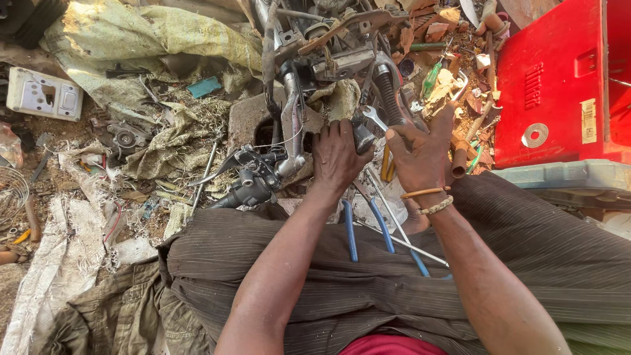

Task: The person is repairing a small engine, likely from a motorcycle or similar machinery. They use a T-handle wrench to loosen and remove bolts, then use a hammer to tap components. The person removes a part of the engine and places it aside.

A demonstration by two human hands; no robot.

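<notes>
1. I see bare dirt ground [46, 131] carrying everything here, strewn with rubble and scraps.
2. A crumpled yellowish sack [151, 33] lies on it at upper left.
3. A white switch plate [43, 95] rests near the left edge.
4. Frayed white cloth [39, 263] is spread at lower left.
5. A red plastic crate [559, 79] sits at right.
6. Blue-handled pliers [368, 227] lie near the centre.

Grimy motorcycle handlebar assembly [289, 125] (upright, dismantled)
</notes>
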